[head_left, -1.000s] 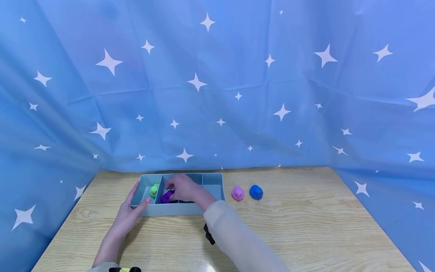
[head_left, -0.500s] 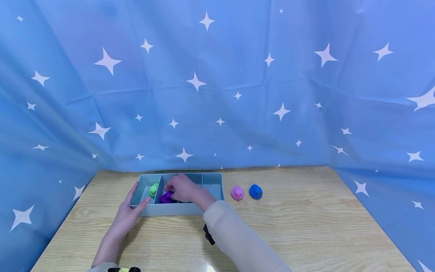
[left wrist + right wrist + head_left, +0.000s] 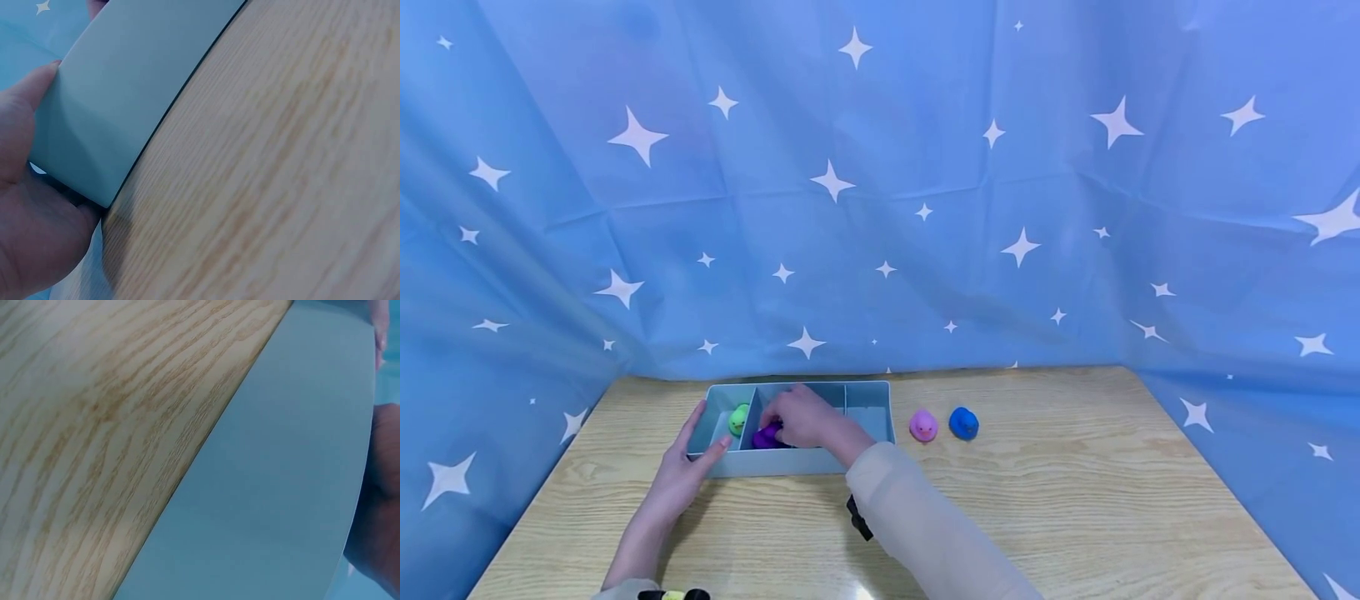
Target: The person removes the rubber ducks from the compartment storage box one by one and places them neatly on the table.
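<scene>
A pale blue divided box point(image 3: 775, 464) stands near the back left of the table. My left hand point(image 3: 679, 479) holds its left end, thumb over the front rim and fingers along the left side; the left wrist view shows that hand point(image 3: 37, 237) against the box's corner. Inside the leftmost compartment sits a green rubber duck point(image 3: 738, 419). Reaching down into the compartment beside it, my right hand point(image 3: 805, 417) pinches a purple rubber duck point(image 3: 765, 437), partly hidden by the fingers. In the right wrist view the front wall point(image 3: 262, 462) hides the duck.
To the right of the box, a pink rubber duck point(image 3: 923, 426) and a blue rubber duck point(image 3: 964, 423) sit side by side on the wooden table point(image 3: 1075, 500). A blue curtain point(image 3: 925, 317) with white stars hangs behind the table and along its sides.
The right hand shifts very slightly left with its fingers still at the purple duck. The left hand and the other ducks keep their places.
</scene>
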Available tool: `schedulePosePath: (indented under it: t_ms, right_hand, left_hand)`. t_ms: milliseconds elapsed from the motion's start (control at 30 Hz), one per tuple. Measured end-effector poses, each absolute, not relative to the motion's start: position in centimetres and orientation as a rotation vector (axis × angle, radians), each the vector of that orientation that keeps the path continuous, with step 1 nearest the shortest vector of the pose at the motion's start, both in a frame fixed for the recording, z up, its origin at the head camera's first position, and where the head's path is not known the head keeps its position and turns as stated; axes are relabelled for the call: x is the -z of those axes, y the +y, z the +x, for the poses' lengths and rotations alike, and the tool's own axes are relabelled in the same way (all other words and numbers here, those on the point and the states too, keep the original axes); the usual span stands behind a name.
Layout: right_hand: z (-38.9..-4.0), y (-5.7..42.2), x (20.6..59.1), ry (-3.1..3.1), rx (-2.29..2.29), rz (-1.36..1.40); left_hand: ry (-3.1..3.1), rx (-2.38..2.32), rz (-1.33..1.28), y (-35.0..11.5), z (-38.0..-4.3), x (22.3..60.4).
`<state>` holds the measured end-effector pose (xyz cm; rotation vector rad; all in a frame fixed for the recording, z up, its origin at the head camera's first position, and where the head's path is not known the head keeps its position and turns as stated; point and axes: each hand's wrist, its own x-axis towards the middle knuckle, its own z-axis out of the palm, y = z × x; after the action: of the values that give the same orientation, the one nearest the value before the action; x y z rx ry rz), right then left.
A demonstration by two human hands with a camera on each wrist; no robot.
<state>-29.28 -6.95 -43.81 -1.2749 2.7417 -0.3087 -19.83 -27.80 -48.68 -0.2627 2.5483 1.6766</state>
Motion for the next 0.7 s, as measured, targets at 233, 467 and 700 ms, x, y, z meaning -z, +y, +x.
schedulePosePath:
  t_ms: [233,467,700]
  right_hand:
    - [-29.3,-6.8,43.7,2.715,0.287,-1.310]
    - [-29.1,-6.2,42.8,2.642,0.598,-1.156]
    - [-28.9,-5.3,41.6,2.526,1.000,-0.968]
  left_hand:
    - [2.550,-1.677,-0.254,-27.7,-19.9,48.8]
    - [2.556,-1.643,-0.259,-27.7,-20.0,48.8]
    - [2.541,-1.621,-0.292,-27.8,-20.0,48.7]
